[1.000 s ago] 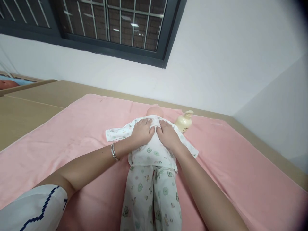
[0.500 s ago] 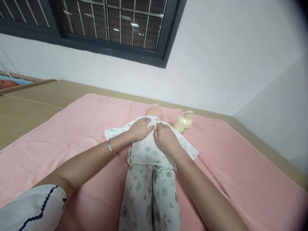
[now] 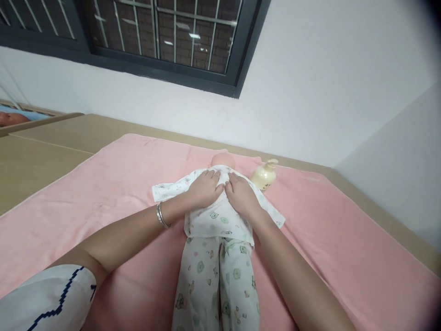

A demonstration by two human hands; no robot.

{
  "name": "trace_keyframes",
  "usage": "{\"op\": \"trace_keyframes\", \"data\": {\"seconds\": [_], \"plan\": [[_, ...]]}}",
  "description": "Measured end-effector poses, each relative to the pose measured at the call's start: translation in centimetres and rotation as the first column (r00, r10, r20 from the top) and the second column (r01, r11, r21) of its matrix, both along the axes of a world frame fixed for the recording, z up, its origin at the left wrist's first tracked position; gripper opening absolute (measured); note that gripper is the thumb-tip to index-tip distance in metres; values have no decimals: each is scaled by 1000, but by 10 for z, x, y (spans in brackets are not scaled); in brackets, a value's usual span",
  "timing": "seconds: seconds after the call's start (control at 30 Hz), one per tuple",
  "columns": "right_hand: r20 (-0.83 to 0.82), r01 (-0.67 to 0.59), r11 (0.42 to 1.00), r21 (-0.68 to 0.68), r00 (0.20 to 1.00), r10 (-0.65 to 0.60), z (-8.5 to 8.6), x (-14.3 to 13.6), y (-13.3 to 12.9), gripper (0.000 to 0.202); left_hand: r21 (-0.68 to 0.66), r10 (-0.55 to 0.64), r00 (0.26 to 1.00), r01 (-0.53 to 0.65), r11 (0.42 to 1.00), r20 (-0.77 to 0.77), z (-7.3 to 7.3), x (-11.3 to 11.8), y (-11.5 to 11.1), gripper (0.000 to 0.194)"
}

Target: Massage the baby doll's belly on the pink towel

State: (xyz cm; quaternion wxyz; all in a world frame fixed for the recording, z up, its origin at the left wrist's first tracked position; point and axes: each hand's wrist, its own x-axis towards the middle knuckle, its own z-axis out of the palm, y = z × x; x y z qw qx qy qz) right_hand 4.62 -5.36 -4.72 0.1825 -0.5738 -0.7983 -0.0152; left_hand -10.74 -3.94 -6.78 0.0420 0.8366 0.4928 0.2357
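We have both hands laid on a doll (image 3: 222, 225) that lies stretched out on a pink blanket (image 3: 330, 239), right in front of us. Our left hand (image 3: 206, 189) is flat, with its fingers straight out, and it rests on the chest part of the doll's white shirt (image 3: 214, 216). Our right hand (image 3: 242, 195) rests there too, flat and not squeezing. Our two thumbs point at each other and almost meet in the middle. Our fingertips reach up near the neck, just below the doll's round pink head (image 3: 223, 160). We cannot tell if the doll is face up or face down. Its shirt and its long pants (image 3: 201, 280) have little green animal pictures on them, and its sleeves stick out to both sides. A pale yellow pump bottle (image 3: 264, 176) is just beside the sleeve on our right. We wear a silver bracelet (image 3: 161, 215) on our left wrist and a white sleeve (image 3: 51, 294) with a dark blue zigzag line. Past the blanket we see a tan tabletop (image 3: 41, 161), a white wall (image 3: 310, 92) and a dark window frame (image 3: 237, 69).
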Motion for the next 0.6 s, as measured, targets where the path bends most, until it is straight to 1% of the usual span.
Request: {"op": "trace_keyframes", "data": {"seconds": [0.1, 0.17, 0.23, 0.33, 0.43, 0.5, 0.6], "plan": [[78, 55, 997, 56, 995, -59, 1, -17, -16, 35, -62, -39, 997, 43, 997, 68, 2, -8, 14, 44], [91, 44, 996, 74, 995, -51, 2, -22, -20, 34, -64, -47, 997, 50, 997, 53, 2, -8, 15, 43], [44, 29, 998, 55, 999, -31, 2, -18, -16, 35, -46, 0, 1000, 0, 999, -1, 1, -3, 7, 48], [-65, 19, 1000, 0, 998, -19, 1, -3, -3, 38, 1, 104, 989, -104, 995, -103, 0, 9, -12, 55], [-88, 17, 1000, 4, 996, -16, 0, 6, 5, 43, 30, 129, 980, -126, 992, -150, 0, 15, -23, 55], [-40, 31, 999, 22, 999, -30, 0, 4, 3, 42, 18, 114, 985, -112, 994, -127, 0, 13, -22, 55], [51, 64, 997, 33, 997, -66, 3, -8, -10, 35, -56, 91, 995, -93, 994, -29, 2, 3, -7, 53]]}}
